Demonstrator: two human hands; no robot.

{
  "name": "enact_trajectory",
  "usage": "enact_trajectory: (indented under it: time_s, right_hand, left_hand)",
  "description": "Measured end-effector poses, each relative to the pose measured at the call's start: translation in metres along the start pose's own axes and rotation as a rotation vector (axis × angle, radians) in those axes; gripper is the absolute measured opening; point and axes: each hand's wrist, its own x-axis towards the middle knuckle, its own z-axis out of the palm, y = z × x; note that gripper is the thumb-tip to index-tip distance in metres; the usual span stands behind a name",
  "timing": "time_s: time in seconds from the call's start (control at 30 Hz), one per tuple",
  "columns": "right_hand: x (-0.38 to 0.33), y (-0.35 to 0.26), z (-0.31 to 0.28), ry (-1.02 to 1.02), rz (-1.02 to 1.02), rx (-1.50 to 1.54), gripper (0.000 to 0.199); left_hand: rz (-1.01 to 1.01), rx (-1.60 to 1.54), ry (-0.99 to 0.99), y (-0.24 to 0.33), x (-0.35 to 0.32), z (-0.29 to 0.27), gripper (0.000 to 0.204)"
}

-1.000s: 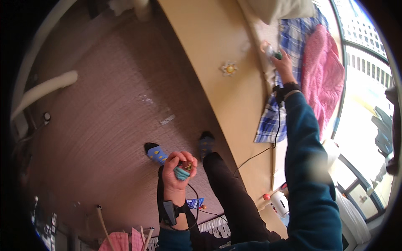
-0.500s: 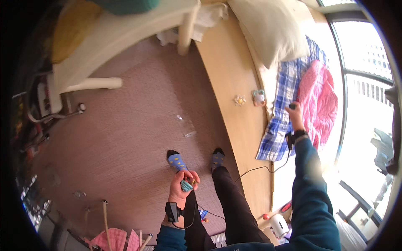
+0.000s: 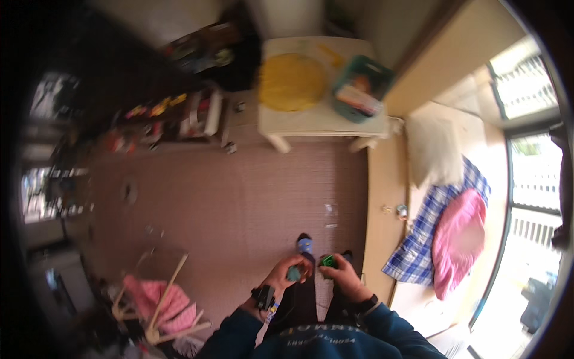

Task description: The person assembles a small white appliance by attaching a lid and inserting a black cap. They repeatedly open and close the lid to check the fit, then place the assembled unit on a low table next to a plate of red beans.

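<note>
Above my legs, my left hand (image 3: pixel 280 277) is curled round a small teal object (image 3: pixel 293 274) whose exact kind I cannot make out. Close beside it on the right, my right hand (image 3: pixel 345 279) pinches a small bright green object (image 3: pixel 327 261), perhaps of plastic; its kind is too small to tell. The two hands are a short gap apart, fingers toward each other. A dark band sits on each wrist. Beneath the hands, a blue sock (image 3: pixel 305 244) shows on one foot.
Along the right runs a wooden ledge (image 3: pixel 382 179) with a small toy (image 3: pixel 402 211). Beyond it lie a plaid cloth (image 3: pixel 412 260), pink cloth (image 3: pixel 457 245) and pillow (image 3: pixel 433 149). Ahead, a pale table (image 3: pixel 272 124) bears a yellow mat (image 3: pixel 292 82) and teal basket (image 3: pixel 353 113).
My right hand has come back from the plaid cloth to beside my left hand, with a green object in it. The view has swung left and now takes in more of the room.
</note>
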Motion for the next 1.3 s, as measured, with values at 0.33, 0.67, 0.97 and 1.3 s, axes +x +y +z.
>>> enact_trajectory:
  time_s: [0.33,0.67,0.97,1.3]
  right_hand:
    - [0.002,-0.082,0.029,0.064,-0.502,-0.494,0.049]
    - [0.083,-0.228,-0.081,0.180,-0.765,-0.644,0.063]
    - [0.195,-0.373,-0.209,0.330,-0.701,-0.609,0.062]
    - [0.299,-0.425,-0.251,0.271,-0.303,-0.044,0.045]
  left_hand:
    - [0.025,-0.036,0.072,0.067,-0.012,0.084,0.029]
    - [0.093,-0.078,0.147,0.158,0.150,0.202,0.025]
    - [0.150,-0.076,0.110,0.259,0.341,0.313,0.024]
    - [0.136,0.006,0.242,0.313,0.448,0.309,0.021]
